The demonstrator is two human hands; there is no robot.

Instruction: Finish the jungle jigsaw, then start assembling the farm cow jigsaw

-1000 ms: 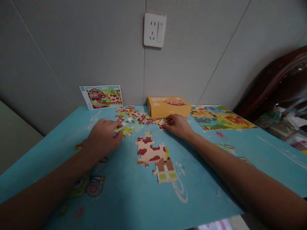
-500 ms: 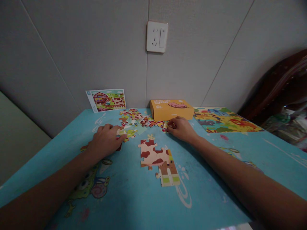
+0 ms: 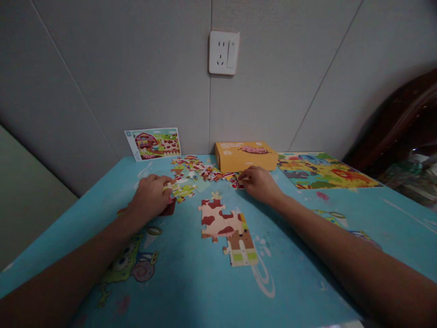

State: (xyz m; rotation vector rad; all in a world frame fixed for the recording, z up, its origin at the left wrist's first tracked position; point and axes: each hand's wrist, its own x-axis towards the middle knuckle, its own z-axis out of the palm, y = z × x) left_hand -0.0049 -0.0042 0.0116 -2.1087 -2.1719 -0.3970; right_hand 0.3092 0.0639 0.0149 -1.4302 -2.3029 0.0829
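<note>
My left hand is at the left side of a heap of loose puzzle pieces, fingers closed on a pale green and white puzzle piece. My right hand pinches a puzzle piece at the heap's right end, just in front of the orange box; the fingers partly cover it. Between my arms lies a joined cluster of puzzle pieces with brown cow patches and a white fence part. A dark red piece lies under my left hand.
Leaning on the wall is a farm picture card. The orange puzzle box stands at the back, with a colourful animal picture sheet to its right. A cartoon-print blue cloth covers the table. A wall socket is above.
My left hand has closed around a pale piece and drawn back slightly, showing more of the dark red piece. My right fingers have shifted slightly at the heap. The cluster stays put.
</note>
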